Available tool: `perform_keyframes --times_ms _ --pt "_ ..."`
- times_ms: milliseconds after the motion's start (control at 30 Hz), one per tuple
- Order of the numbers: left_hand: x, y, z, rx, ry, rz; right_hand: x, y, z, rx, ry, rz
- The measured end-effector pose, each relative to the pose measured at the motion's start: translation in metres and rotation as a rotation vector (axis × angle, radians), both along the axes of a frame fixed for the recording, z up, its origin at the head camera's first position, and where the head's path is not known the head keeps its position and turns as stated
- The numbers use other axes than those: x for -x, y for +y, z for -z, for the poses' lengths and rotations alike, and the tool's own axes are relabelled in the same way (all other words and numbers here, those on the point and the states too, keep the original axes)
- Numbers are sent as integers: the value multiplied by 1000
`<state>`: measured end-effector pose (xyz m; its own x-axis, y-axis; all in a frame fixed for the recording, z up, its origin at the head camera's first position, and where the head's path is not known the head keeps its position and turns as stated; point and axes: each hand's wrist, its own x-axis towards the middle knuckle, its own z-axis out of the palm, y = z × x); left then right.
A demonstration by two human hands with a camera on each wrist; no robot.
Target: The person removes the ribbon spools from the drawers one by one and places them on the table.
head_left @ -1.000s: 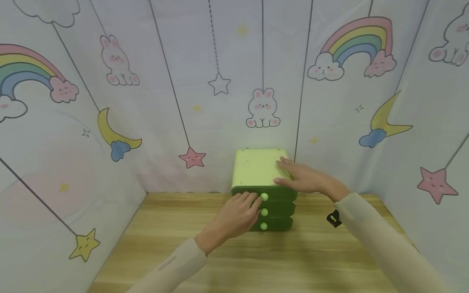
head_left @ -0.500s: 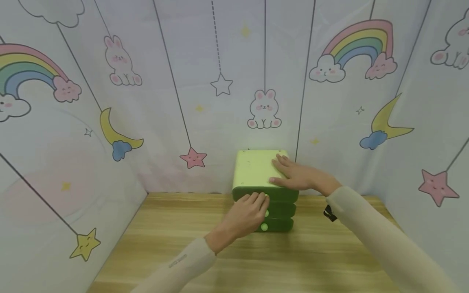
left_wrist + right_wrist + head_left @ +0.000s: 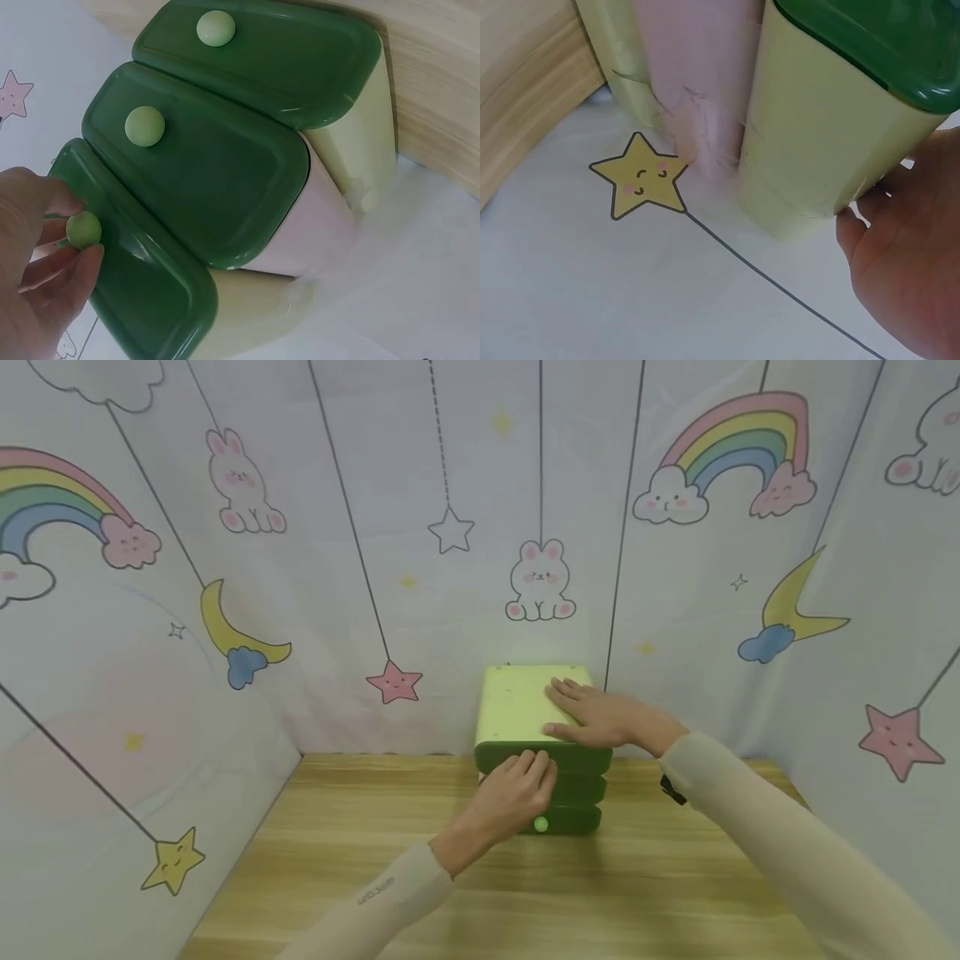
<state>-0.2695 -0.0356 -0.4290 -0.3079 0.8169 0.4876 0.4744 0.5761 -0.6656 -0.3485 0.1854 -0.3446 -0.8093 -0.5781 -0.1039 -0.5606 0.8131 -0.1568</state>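
A small three-drawer cabinet with a pale yellow-green top and dark green drawer fronts stands against the back wall. My left hand is in front of it. In the left wrist view its thumb and fingers pinch the round light green knob of the top drawer. The middle drawer's knob and the bottom drawer's knob are untouched. My right hand rests on the right part of the cabinet top, fingers straight and spread. In the right wrist view most of its fingers are hidden behind the cabinet.
The cabinet stands on a wood-grain table. White cloth walls printed with rabbits, stars and rainbows enclose the back and both sides. A small black object shows beside the right sleeve.
My left hand has moved slightly right, now covering the top drawer's knob. My right hand has slid left, farther onto the cabinet top. The cabinet stays in place.
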Motion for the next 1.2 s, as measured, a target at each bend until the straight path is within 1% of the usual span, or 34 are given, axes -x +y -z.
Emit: perform_keyframes --times_ms 200,333,533,633,733,933,1200 --pt "3 6 7 -63 64 -1 1 5 6 13 9 2" --pt "4 7 9 -93 95 5 1 4 7 4 16 -6" --pt "7 10 13 -128 128 19 1 4 4 20 22 -9" --pt "9 10 14 -139 139 32 0 5 3 9 21 -7" --pt "11 10 14 -144 141 36 1 4 3 10 21 -14" --pt "12 11 12 -157 119 26 1 3 2 12 21 -15" --pt "10 12 11 -157 104 20 0 3 0 -2 -1 -14"
